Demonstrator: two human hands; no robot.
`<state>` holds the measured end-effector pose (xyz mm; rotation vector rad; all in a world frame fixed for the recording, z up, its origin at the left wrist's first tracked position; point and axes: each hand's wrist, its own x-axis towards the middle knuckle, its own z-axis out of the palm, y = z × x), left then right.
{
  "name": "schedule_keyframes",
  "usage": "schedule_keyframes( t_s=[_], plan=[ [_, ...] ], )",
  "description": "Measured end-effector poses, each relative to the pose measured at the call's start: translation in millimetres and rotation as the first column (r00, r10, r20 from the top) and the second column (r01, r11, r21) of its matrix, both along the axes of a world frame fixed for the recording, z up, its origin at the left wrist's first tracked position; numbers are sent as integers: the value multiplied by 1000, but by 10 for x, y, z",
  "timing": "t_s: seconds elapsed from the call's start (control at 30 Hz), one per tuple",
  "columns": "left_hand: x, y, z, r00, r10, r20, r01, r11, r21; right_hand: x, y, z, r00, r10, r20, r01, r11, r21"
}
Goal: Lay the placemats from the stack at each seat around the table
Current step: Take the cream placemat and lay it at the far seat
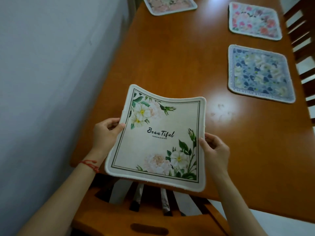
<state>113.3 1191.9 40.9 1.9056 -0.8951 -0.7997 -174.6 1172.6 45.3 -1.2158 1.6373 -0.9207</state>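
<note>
I count 4 placemats | 3 lie flat on table [170,65] | 1 cream placemat [158,138] pinched by my left hand [106,132] and right hand [215,150] at opposite edges

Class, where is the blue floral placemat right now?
The blue floral placemat lies flat on the table's right side, between the pink floral placemat and the table's near end.

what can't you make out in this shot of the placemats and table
Head view only:
- Pink placemat at the far end: cut off by the top edge.
- Small print under "Beautiful" on the held cream placemat: too small to read.
- Left hand and right hand grip: fingers underneath hidden by the mat.
- Blue placemat border lettering: blurred.
</note>
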Motion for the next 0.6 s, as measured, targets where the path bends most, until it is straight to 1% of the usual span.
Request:
schedule_keyframes(
  t_s=[0.13, 0.43, 0.6],
  plan=[
    [110, -187, -163, 999, -38, 9, 38, 999, 36, 92, -105, -104, 999, -43, -5, 43, 999, 13],
    [164, -445, -463, 996, -91, 12, 90, 990, 108, 69, -295, -404, 991, -95, -96, 96, 995, 8],
    [150, -506, -568, 989, -126, 71, 117, 985, 126, -20, -343, -567, 979, -117, -166, 124, 992, 34]
  ],
)
